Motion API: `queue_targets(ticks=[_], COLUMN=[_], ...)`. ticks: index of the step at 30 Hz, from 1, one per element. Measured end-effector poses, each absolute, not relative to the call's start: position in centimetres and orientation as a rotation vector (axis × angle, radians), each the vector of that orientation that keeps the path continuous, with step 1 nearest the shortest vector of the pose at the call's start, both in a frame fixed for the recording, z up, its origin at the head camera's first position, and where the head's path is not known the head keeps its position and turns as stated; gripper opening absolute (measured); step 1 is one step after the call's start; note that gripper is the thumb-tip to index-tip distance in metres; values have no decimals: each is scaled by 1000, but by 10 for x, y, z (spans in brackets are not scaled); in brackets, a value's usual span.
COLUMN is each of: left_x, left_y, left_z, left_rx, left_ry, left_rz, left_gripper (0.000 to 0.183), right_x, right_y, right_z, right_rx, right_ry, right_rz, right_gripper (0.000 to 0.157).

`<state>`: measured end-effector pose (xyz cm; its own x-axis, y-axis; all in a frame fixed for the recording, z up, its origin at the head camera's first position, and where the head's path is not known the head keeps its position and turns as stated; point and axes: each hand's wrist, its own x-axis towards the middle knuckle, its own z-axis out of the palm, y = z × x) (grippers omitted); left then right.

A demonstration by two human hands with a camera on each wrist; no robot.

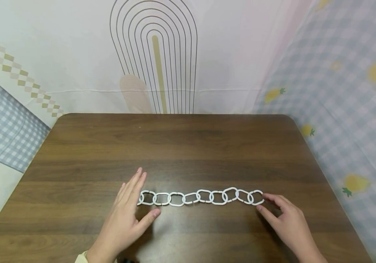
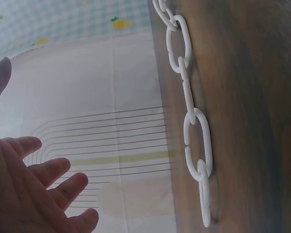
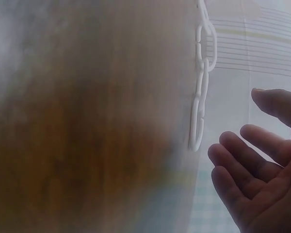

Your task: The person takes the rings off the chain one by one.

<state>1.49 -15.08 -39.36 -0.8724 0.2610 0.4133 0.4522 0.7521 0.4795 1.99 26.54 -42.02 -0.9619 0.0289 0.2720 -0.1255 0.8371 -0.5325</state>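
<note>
A chain of white plastic links (image 1: 177,205) lies stretched from left to right across the wooden table. Over its left end, my left hand (image 1: 122,221) hovers with fingers extended and thumb spread, covering part of the end link. The left wrist view shows that palm and its fingers (image 2: 63,165) apart from the chain (image 2: 208,145). At the opposite end, my right hand (image 1: 289,221) has its thumb and forefinger beside the last link. Loosely bent, separated fingers (image 3: 237,160) appear in the right wrist view, with a gap between them and the chain (image 3: 215,46).
The brown table (image 1: 174,146) has rounded far corners. Behind it hangs a pale cloth (image 1: 227,54) with an arch of lines, and a checked cloth with fruit prints (image 1: 349,120) runs along the right side. A small dark object (image 1: 128,260) shows at the bottom edge.
</note>
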Motion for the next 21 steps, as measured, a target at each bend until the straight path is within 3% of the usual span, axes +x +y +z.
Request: queue_targets(ticks=[21], left_x=[14], left_y=[-142], left_z=[-389], left_rx=[-570], left_ry=[-2630], left_rz=[-878], left_gripper=[89], right_x=[19], right_y=[268], right_z=[-422], right_rx=[70], right_ry=[-2782], right_rz=[803], right_gripper=[32])
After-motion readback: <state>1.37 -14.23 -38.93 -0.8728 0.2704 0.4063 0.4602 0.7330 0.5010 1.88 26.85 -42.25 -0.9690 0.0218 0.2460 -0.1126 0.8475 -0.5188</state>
